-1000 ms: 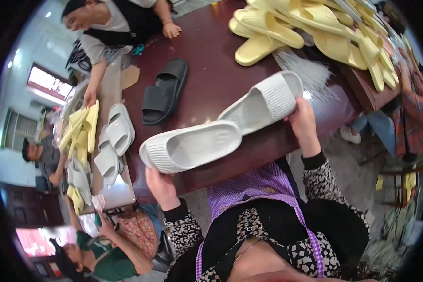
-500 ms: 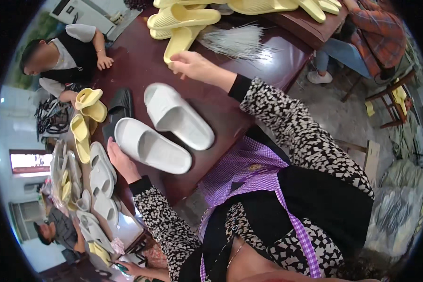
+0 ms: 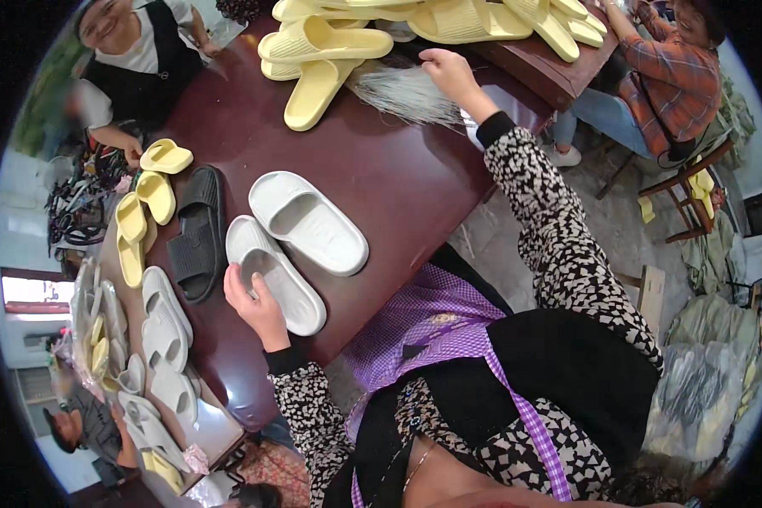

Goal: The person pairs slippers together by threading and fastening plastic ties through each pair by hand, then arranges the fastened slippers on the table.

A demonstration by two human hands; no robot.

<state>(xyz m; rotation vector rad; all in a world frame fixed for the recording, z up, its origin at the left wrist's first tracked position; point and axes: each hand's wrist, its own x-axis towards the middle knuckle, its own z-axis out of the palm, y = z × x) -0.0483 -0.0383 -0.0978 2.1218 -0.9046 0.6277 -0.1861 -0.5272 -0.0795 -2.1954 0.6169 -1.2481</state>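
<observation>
Head view: the left grip (image 3: pixel 261 311) is touching the lower pale slipper (image 3: pixel 298 296) left of the frame's centre, its thumb and fingers standing apart; whether they are clamping the slipper, I cannot tell. The upper pale slipper (image 3: pixel 317 227) is lying just beside it, both resting on the worktop (image 3: pixel 229 127) with toes pointing to the upper left. At upper centre, the right grip (image 3: pixel 455 78) is reaching to the strands (image 3: pixel 398 95), its thumb and fingertips looking close together; whether they are pinching one, I cannot tell. Yellow slippers (image 3: pixel 322 89) are piling up along the top. Left of the pale pair, black slippers (image 3: pixel 199 254) are lying. At upper left, a co-worker (image 3: pixel 154 72) is facing the worktop.
</observation>
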